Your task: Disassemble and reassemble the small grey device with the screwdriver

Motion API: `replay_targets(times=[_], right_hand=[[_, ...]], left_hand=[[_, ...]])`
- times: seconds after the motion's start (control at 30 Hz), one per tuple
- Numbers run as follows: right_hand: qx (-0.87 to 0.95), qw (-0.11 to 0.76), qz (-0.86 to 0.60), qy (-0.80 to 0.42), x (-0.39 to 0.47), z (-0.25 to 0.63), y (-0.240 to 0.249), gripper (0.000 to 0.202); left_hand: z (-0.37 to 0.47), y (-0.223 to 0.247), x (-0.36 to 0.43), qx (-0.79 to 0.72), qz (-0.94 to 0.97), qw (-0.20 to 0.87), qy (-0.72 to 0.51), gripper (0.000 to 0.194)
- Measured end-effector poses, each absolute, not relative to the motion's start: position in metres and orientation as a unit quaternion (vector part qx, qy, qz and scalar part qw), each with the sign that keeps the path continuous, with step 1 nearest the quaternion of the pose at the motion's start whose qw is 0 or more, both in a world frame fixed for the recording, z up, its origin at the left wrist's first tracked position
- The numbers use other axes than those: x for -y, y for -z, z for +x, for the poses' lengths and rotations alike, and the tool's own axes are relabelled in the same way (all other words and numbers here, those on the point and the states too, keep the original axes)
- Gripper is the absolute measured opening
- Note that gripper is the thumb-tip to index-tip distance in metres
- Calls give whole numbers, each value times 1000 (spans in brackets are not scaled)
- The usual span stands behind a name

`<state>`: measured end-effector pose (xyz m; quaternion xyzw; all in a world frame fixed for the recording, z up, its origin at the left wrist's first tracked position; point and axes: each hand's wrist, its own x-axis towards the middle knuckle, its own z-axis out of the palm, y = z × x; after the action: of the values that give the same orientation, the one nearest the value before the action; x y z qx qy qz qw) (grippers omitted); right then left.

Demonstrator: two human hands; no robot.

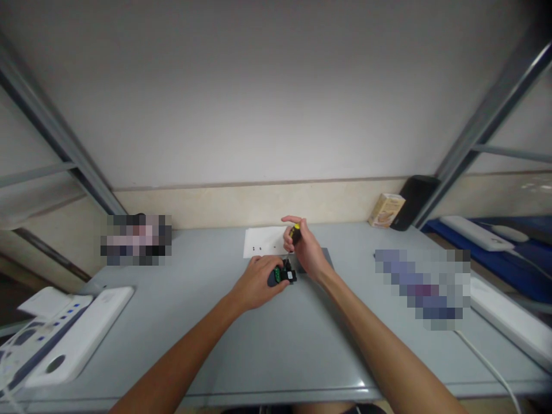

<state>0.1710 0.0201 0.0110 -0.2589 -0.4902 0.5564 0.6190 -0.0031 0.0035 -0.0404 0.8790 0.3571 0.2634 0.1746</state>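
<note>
Close to the middle of the desk, my left hand point(257, 283) grips a small black device with an exposed green circuit board point(278, 273), thumb and fingers closed around its sides. My right hand point(309, 253) is wrapped round a screwdriver point(295, 232) with a yellow and black handle, just above and to the right of the device. The index finger sticks out away from the handle. The tip of the tool is too small to make out. Behind both hands lies a white sheet of paper point(263, 237) with several tiny dark pieces on it.
A dark grey flat pad point(325, 260) lies partly under my right wrist. White power strips point(81, 339) sit at the left. A small box point(387, 210) and a black object point(414, 201) stand at the back right. A white cable point(487, 362) hangs over the right front edge.
</note>
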Motion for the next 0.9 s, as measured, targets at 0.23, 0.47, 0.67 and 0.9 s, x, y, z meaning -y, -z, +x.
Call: replay_targets(times=[0.23,0.47,0.67,0.9], right_hand=[[507,605,-257,-557,-13,176,-18,33],[493,624,-270,-543,-18,178,-13,38],[445,617,-235,-605,-19,177,-16,40],[435,622,-238,-606,-15,185,-17,37]], left_hand=[[-1,39,-2,-355,887,152,-254,22],[-1,41,-3,-352,888,141,-262,24],[-5,38,-14,-342,878,205,-266,30],[-6,43,-16,-347,857,236,-299,32]])
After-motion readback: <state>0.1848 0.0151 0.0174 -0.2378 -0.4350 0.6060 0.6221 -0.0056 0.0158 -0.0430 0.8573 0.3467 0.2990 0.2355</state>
